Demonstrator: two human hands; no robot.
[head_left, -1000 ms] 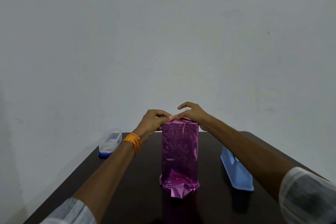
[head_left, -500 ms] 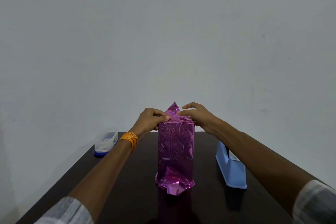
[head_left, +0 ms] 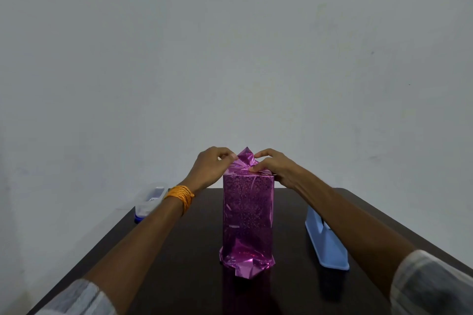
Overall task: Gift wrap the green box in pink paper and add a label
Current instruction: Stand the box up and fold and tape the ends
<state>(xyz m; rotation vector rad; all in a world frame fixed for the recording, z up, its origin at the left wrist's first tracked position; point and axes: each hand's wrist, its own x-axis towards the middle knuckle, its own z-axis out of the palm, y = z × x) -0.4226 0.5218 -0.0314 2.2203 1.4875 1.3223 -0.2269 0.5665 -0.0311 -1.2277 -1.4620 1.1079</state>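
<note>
The box (head_left: 247,212) stands upright mid-tabletop (head_left: 179,276), its sides already covered in pink paper (head_left: 247,261) that is bunched in loose, crumpled folds at the bottom. My left hand (head_left: 210,166) and right hand (head_left: 276,169) each pinch the paper sticking up at the top, one from either side. By my reckoning that top end is yet to be flattened and fastened, and the label, which I cannot see anywhere, is yet to be added.
</note>
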